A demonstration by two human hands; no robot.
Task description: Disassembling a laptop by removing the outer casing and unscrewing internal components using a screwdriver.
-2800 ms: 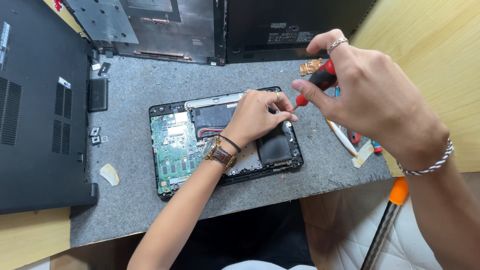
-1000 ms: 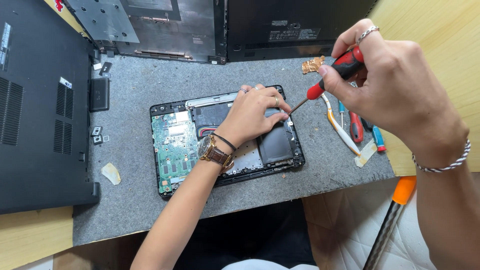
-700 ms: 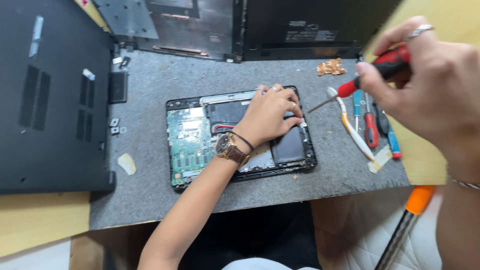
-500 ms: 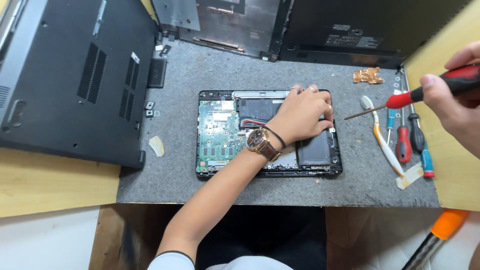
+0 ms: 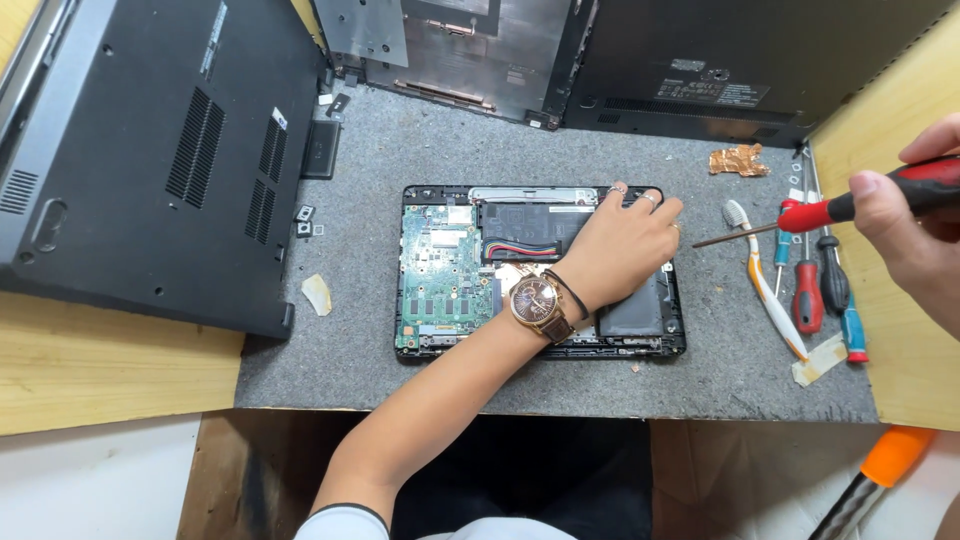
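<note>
An opened small laptop [image 5: 440, 280] lies bottom-up on the grey mat [image 5: 400, 150], its green circuit board and black battery exposed. My left hand [image 5: 625, 245], with a brown watch on the wrist, rests flat on the laptop's upper right part, fingers on the top edge. At the right edge of the view, my right hand [image 5: 915, 235] grips a red-and-black screwdriver [image 5: 830, 208]. Its thin shaft points left and its tip hangs above the mat just right of the laptop, apart from it.
A large black laptop base [image 5: 150, 150] lies at the left, two more laptop shells [image 5: 700, 60] lean at the back. Right of the small laptop lie a toothbrush [image 5: 765, 285], several screwdrivers [image 5: 808, 295] and crumpled copper foil [image 5: 740, 160]. Small loose parts [image 5: 305, 215] sit left. An orange-handled tool [image 5: 885, 465] is below.
The view has shifted, so the laptop sits nearer the middle. My right hand has drawn the screwdriver away to the right, off the laptop. My left hand stays on the laptop.
</note>
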